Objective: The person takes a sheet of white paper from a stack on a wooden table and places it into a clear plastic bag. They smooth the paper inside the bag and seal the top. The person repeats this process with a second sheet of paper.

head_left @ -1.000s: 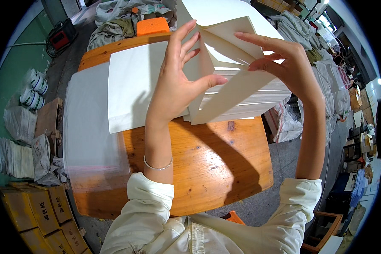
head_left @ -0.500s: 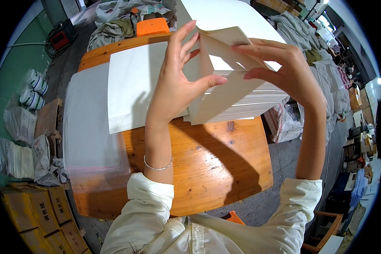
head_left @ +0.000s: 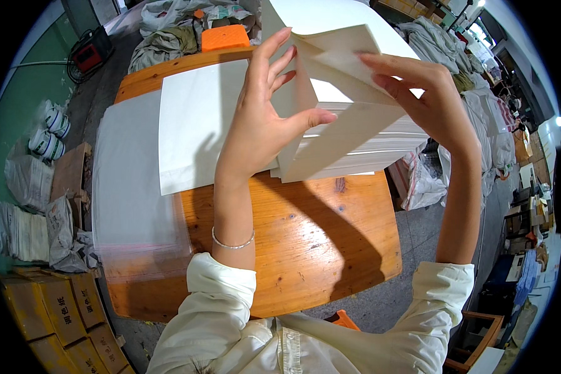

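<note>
A tall stack of white paper [head_left: 355,140] stands on the wooden table, its near top edge bent up in a curled flap of lifted sheets [head_left: 346,43]. Against the stack's left side rests my left hand [head_left: 258,118], fingers stretched upward and thumb extended along the near corner. It is open. My right hand [head_left: 421,87] is closed at the right edge of the lifted sheets, forefinger and thumb close together on the paper. How many sheets it pinches cannot be made out. Left of the stack lies a flat white sheet [head_left: 190,131], partly behind my left forearm.
Clear plastic sleeves [head_left: 140,187] cover the left part of the wooden table [head_left: 293,249]. An orange stool [head_left: 224,37] stands beyond the far edge. Cardboard boxes [head_left: 62,311] are piled at lower left, and covered heaps [head_left: 439,56] line the right side.
My right hand has moved slightly up and right, and its thumb and fingers have drawn together. The paper flap stands higher. My left hand stays almost in place.
</note>
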The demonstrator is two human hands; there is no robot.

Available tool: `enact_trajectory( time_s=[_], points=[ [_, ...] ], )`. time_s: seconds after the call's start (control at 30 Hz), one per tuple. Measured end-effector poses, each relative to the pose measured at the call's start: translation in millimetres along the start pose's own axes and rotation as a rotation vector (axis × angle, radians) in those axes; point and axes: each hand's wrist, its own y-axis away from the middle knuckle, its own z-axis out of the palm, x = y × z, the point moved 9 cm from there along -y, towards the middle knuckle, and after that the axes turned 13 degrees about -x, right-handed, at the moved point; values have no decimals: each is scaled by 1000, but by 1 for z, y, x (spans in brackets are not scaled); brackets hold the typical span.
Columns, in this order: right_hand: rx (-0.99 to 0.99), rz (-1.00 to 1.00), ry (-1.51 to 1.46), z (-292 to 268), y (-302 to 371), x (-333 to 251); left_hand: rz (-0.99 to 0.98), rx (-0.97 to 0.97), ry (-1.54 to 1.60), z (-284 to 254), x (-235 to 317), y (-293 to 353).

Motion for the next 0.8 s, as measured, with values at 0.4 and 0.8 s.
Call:
enact_trajectory(
  time_s=[0.4, 0.8],
  points=[
    [-21, -85, 318, 9, 2, -24, 58, 9, -84, -1, 0, -1],
    [6, -60, 124, 0, -1, -9, 58, 7, -65, -1, -1, -1]
  ],
)
